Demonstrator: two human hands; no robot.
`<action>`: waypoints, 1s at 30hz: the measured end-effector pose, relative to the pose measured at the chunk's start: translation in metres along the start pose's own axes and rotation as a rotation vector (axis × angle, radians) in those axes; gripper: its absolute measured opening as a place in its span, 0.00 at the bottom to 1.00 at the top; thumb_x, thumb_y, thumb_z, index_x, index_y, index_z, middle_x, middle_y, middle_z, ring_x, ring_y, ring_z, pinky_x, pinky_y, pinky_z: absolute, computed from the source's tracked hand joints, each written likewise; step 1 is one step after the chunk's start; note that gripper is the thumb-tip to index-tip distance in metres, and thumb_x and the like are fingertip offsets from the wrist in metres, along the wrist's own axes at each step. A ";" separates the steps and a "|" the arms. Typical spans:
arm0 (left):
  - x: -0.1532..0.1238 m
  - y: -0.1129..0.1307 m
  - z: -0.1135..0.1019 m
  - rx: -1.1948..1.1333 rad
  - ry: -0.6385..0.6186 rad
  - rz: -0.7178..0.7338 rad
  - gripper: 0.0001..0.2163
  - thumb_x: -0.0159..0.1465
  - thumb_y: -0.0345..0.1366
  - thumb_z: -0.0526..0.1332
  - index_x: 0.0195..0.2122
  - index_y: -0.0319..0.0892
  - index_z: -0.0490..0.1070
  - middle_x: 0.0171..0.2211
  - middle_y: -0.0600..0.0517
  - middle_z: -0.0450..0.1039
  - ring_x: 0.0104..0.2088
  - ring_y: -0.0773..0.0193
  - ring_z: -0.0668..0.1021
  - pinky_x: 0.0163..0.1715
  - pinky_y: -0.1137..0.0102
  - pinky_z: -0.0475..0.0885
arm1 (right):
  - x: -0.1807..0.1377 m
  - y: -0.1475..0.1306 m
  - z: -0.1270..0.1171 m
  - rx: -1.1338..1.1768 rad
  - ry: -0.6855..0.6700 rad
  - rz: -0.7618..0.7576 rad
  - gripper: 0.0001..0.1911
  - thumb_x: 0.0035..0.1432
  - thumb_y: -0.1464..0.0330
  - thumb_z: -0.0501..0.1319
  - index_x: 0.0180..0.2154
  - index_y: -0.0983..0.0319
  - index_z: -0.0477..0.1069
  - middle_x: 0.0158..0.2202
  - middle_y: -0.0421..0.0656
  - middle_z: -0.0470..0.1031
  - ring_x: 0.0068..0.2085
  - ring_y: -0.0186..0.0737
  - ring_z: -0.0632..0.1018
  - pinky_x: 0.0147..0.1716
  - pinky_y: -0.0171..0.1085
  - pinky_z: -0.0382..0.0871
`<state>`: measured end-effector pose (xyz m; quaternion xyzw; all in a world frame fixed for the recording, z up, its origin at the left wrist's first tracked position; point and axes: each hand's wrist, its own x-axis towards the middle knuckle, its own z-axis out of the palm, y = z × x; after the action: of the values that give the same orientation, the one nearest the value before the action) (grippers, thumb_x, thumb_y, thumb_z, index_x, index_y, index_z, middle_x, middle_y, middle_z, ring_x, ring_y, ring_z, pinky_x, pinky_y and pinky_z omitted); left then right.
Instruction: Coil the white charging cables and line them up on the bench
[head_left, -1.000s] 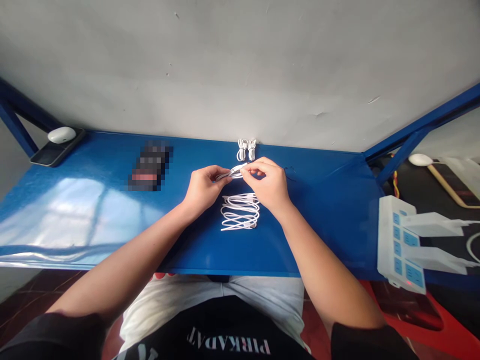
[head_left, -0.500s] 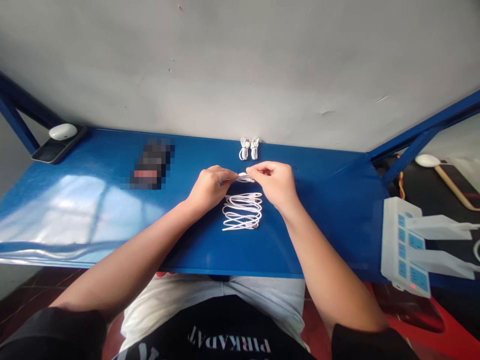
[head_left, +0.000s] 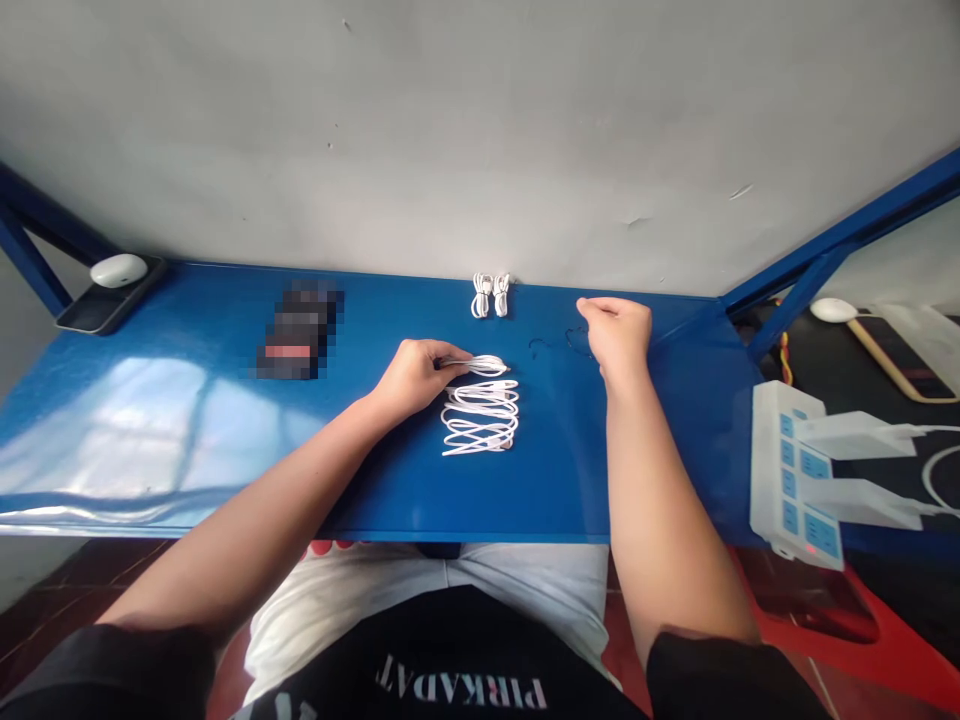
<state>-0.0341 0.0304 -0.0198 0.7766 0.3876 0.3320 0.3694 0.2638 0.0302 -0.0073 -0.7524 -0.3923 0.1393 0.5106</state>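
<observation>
My left hand pinches one end of a coiled white cable, which sticks out to the right of the fingertips. Closer to the table's front lies a looser white cable, spread in wide loops and untouched. My right hand is raised further right, its thumb and forefinger closed together; anything between them is too small to make out. Beside it, thin black ties lie on the blue table. Two white cable bundles, each bound with a dark tie, sit near the wall.
A blurred-out dark object lies left of centre. On the far left, a white oval item rests in a black tray. A white power strip with plugged-in adapters stands at the right edge. The grey wall borders the back.
My right hand has left the coiled cable and moved right, over by the black ties. My left hand still grips the coil, whose right end now shows.
</observation>
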 end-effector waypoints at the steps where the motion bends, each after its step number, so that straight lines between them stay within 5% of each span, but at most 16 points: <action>1: 0.001 -0.001 0.000 -0.002 -0.014 -0.028 0.10 0.62 0.41 0.68 0.41 0.43 0.83 0.39 0.49 0.84 0.36 0.58 0.83 0.39 0.65 0.77 | 0.005 0.005 -0.003 -0.045 0.024 0.010 0.12 0.51 0.62 0.68 0.32 0.65 0.81 0.28 0.44 0.79 0.32 0.43 0.78 0.37 0.43 0.72; 8: 0.005 0.001 -0.003 0.130 -0.108 0.085 0.11 0.61 0.40 0.70 0.43 0.44 0.83 0.40 0.47 0.83 0.41 0.56 0.81 0.44 0.63 0.75 | 0.017 0.021 -0.023 -0.358 0.096 0.203 0.07 0.51 0.67 0.65 0.31 0.62 0.82 0.31 0.49 0.79 0.36 0.48 0.76 0.49 0.57 0.63; 12: 0.006 0.001 -0.008 0.081 -0.199 0.160 0.11 0.63 0.43 0.68 0.43 0.45 0.82 0.42 0.48 0.83 0.44 0.56 0.81 0.47 0.62 0.74 | 0.016 0.017 -0.022 -0.380 0.112 0.179 0.10 0.51 0.68 0.65 0.36 0.61 0.82 0.39 0.54 0.79 0.47 0.57 0.73 0.54 0.62 0.57; 15: 0.007 0.003 -0.010 0.040 -0.232 0.220 0.12 0.64 0.46 0.67 0.43 0.45 0.82 0.44 0.47 0.83 0.47 0.56 0.81 0.51 0.61 0.73 | 0.003 0.003 -0.004 -0.345 0.116 -0.078 0.14 0.56 0.68 0.62 0.43 0.62 0.81 0.46 0.55 0.78 0.51 0.56 0.72 0.55 0.57 0.62; 19: 0.005 0.008 -0.011 0.004 -0.198 0.262 0.13 0.66 0.46 0.65 0.43 0.44 0.81 0.47 0.46 0.81 0.49 0.57 0.80 0.54 0.61 0.71 | -0.031 -0.016 0.034 -0.339 -0.258 -0.543 0.18 0.64 0.64 0.58 0.53 0.57 0.78 0.56 0.50 0.75 0.55 0.54 0.72 0.58 0.53 0.65; 23: 0.004 0.009 -0.011 0.010 -0.164 0.144 0.16 0.69 0.48 0.61 0.48 0.43 0.79 0.47 0.46 0.81 0.47 0.57 0.80 0.48 0.63 0.73 | -0.049 -0.018 0.054 -0.416 -0.453 -0.612 0.21 0.66 0.64 0.58 0.59 0.53 0.73 0.67 0.43 0.66 0.63 0.57 0.67 0.62 0.58 0.59; 30: 0.004 0.008 -0.011 0.029 -0.157 0.045 0.19 0.64 0.50 0.64 0.50 0.43 0.79 0.47 0.46 0.81 0.45 0.55 0.81 0.45 0.63 0.74 | -0.040 -0.020 0.048 -0.408 -0.282 -0.412 0.09 0.59 0.63 0.66 0.42 0.57 0.80 0.41 0.46 0.84 0.46 0.52 0.79 0.55 0.52 0.63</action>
<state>-0.0381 0.0336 -0.0068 0.8140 0.3447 0.2724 0.3798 0.1994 0.0357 -0.0183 -0.7173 -0.6229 0.0544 0.3074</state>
